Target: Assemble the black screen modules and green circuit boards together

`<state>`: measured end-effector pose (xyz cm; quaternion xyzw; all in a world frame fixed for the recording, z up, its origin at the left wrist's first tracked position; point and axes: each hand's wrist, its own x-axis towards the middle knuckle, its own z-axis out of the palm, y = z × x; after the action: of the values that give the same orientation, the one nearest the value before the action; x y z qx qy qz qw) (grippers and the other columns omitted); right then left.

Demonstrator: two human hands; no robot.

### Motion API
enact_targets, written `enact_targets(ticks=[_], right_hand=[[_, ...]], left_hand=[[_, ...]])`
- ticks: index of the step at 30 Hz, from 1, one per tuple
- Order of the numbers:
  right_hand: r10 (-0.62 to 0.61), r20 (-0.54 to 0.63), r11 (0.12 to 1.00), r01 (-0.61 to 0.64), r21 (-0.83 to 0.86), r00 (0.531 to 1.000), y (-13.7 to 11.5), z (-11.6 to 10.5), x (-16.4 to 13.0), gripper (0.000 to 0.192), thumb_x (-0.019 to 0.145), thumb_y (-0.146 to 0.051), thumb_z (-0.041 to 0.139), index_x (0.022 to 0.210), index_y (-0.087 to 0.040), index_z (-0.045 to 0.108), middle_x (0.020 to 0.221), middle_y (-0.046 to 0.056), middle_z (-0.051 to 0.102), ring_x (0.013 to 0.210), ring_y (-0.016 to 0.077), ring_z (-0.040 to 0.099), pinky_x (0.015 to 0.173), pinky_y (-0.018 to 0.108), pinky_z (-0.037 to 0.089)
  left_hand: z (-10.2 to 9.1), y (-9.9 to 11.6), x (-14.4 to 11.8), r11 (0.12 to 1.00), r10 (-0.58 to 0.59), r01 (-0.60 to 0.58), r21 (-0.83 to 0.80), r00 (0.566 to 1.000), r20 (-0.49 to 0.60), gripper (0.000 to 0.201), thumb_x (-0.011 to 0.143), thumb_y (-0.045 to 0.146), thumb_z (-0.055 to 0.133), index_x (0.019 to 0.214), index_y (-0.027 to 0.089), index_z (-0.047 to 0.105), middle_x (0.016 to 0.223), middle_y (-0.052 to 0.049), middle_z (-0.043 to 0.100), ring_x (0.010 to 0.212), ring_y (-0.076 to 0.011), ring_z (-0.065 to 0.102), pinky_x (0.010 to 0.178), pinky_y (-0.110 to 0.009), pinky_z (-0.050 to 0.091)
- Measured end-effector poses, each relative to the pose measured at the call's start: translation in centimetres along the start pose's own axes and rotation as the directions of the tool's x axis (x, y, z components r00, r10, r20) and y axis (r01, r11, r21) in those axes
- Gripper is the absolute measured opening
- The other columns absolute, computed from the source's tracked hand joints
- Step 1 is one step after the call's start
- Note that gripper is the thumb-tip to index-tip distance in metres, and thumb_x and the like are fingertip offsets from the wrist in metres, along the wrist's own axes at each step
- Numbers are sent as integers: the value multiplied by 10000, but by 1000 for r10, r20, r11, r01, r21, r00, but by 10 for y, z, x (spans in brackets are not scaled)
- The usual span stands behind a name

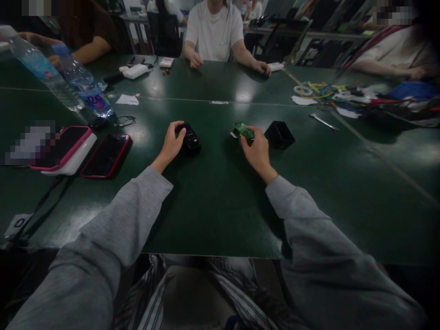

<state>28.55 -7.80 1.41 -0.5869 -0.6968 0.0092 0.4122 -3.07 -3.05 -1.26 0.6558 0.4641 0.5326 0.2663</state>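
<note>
1. My left hand (171, 145) is curling over a small black plastic housing (190, 139) on the counter (213, 206), thumb on its near edge and fingers wrapped around the far side. The housing looks blocky, matte and hard, with small pale marks on top that I cannot read.
2. My right hand (257, 150) is pinching a small green circuit board (243, 129) between thumb and fingertips, holding it just above the counter. It is thin, flat and glossy, with a pale bit at its left end.
3. The board is sitting only at my fingertips, so I am risking it slipping or twisting out; squeezing harder could, I judge, flex so thin a piece.
4. The housing is resting on a slick, shiny green surface, so I am judging it could skid away if my left hand is pressing sideways rather than down.
5. Just beside my right hand an open black box-like shell (279, 134) is sitting, hollow and angular; my knuckles could knock it.
6. Further left, two dark phones (106, 156) in red cases are lying flat, and two clear plastic water bottles (82, 85) are standing behind them; a tipped bottle would be wetting everything.
7. Across the counter, other people's hands are resting near small white items, well apart from mine.
</note>
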Motion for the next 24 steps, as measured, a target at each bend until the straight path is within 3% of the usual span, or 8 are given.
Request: enact_targets(ticks=[6, 13, 18, 24], right_hand=[[-14, -188, 985, -19, -172, 982, 21, -26, 14, 341, 941, -247, 500, 1276, -185, 521, 1280, 150, 585, 1238, 295, 551, 1078, 522, 440], [167, -395, 933, -274, -233, 903, 71, -49, 22, 302, 929, -158, 552, 1230, -150, 526, 1265, 142, 596, 1189, 248, 543, 1051, 412, 401], [191, -384, 932, -290, -219, 903, 86, -52, 24, 262, 928, -111, 564, 1189, -119, 547, 1235, 147, 595, 1162, 207, 526, 1050, 324, 373], [169, -350, 943, -254, -215, 921, 89, -53, 25, 273, 930, -110, 584, 1200, -101, 550, 1237, 152, 588, 1165, 207, 520, 1056, 318, 370]], left_hand=[[1, -3, 2, 1000, 4, -4, -24, 1000, -6, 278, 955, 326, 557, 1226, 271, 533, 1302, -82, 602, 1242, -237, 559, 1124, -458, 419], [3, -2, 2, 998, -10, 9, -56, 1000, -19, 269, 939, 305, 572, 1203, 262, 542, 1288, -82, 607, 1228, -237, 562, 1129, -466, 412], [3, -2, 2, 997, -9, 8, -71, 1000, -16, 271, 940, 317, 577, 1205, 267, 543, 1288, -81, 603, 1229, -240, 556, 1132, -469, 398], [2, -1, 1, 998, -22, 22, -64, 1000, -9, 274, 945, 324, 573, 1210, 267, 539, 1302, -82, 594, 1234, -242, 550, 1127, -465, 398]])
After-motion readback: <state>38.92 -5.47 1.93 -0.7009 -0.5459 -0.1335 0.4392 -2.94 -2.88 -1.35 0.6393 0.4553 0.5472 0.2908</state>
